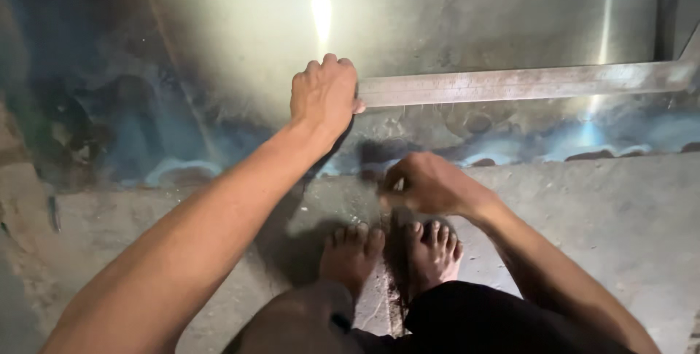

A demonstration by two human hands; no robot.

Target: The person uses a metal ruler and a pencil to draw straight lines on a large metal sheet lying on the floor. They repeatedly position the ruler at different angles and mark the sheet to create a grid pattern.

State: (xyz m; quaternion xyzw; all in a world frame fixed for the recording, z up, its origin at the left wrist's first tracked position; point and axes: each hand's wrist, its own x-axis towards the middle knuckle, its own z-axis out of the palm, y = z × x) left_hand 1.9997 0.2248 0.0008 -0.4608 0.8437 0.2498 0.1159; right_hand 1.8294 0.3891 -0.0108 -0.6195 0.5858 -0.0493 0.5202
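My left hand [324, 95] grips the left end of a long flat metal ruler [525, 83] that lies across a shiny steel sheet [452, 11] on the floor. The ruler runs to the right edge of the view. My right hand [426, 183] is closed near the sheet's front edge, just below the ruler's left end, pinching something small that I cannot make out. My bare feet [394, 252] stand on the concrete just below both hands.
The steel sheet fills the upper half and reflects a bright light [321, 4]. Bluish stains [168, 142] mark its lower left part. Rough concrete floor [605, 215] lies in front of it. A metal bar [667, 8] stands at the top right.
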